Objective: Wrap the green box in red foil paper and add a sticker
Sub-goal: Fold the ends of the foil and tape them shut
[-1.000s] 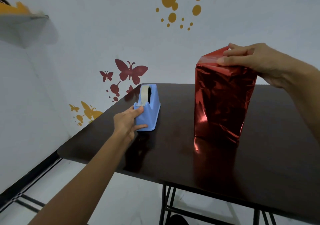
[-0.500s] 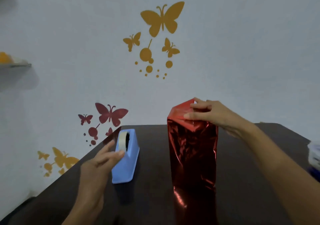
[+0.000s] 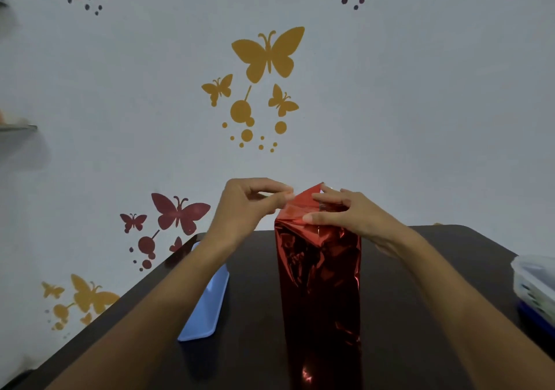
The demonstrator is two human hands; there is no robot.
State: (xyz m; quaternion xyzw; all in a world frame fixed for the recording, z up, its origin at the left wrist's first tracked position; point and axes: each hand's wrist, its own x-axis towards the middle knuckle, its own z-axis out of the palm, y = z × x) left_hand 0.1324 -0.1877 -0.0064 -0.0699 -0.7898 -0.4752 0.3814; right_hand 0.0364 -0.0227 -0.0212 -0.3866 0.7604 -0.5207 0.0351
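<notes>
- The red foil (image 3: 319, 284) is seen wrapped round the upright box, which stands mid-table (image 3: 420, 269); no green is left showing.
- The top folds are clamped by the right hand (image 3: 351, 218), thumb in front and fingers curled over.
- What looks like a tape strip (image 3: 270, 194) is pinched between thumb and forefinger of the left hand (image 3: 246, 209), at the flap's edge.
- A blue tape dispenser (image 3: 207, 305) lies to the left of the box.
- Judged still to be done: the top flap taped down and the sticker added; no sticker is seen.
</notes>
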